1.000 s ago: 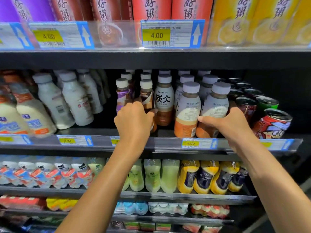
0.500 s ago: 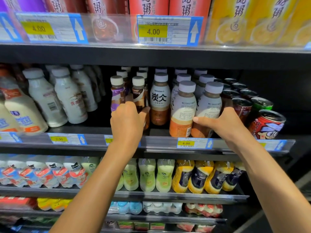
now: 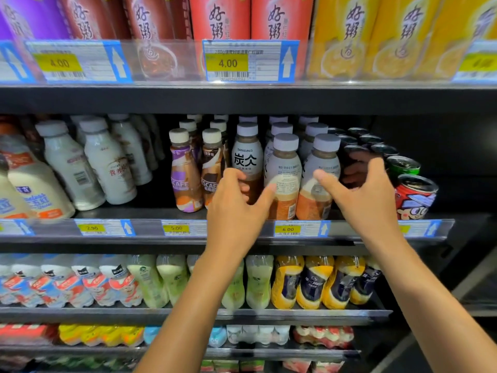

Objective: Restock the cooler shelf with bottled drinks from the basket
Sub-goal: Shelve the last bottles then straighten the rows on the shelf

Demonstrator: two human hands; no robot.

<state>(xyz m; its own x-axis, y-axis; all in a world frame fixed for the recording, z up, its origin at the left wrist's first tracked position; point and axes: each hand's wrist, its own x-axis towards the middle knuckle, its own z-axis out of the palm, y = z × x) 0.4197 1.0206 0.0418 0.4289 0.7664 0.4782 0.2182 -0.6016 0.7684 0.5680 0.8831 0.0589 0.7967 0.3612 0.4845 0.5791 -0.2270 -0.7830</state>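
Note:
On the middle cooler shelf [image 3: 242, 214] stand rows of grey-capped Tanbing bottles. My left hand [image 3: 236, 208] is at the base of the left front Tanbing bottle [image 3: 247, 160]. Its fingers curl by that bottle's left side, and the thumb reaches across to the middle front bottle [image 3: 285, 168]; the grip is loose. My right hand [image 3: 368, 195] is spread at the right front bottle [image 3: 322, 160], with the thumb on its label and the fingers apart between it and the cans. Two brown Nescafe bottles [image 3: 185, 176] stand free just left of my left hand. No basket is in view.
Dark and green cans [image 3: 403, 165] and a red cartoon can [image 3: 415, 197] fill the shelf's right end. White milk bottles [image 3: 107, 162] stand at the left. Tall cartons [image 3: 279, 22] sit above, behind price tags [image 3: 228, 63]. Lower shelves hold green and yellow bottles [image 3: 312, 281].
My left hand let go of the Nescafe bottle and moved right to the front Tanbing bottle. My right hand rose from the right bottle's base and spread its fingers.

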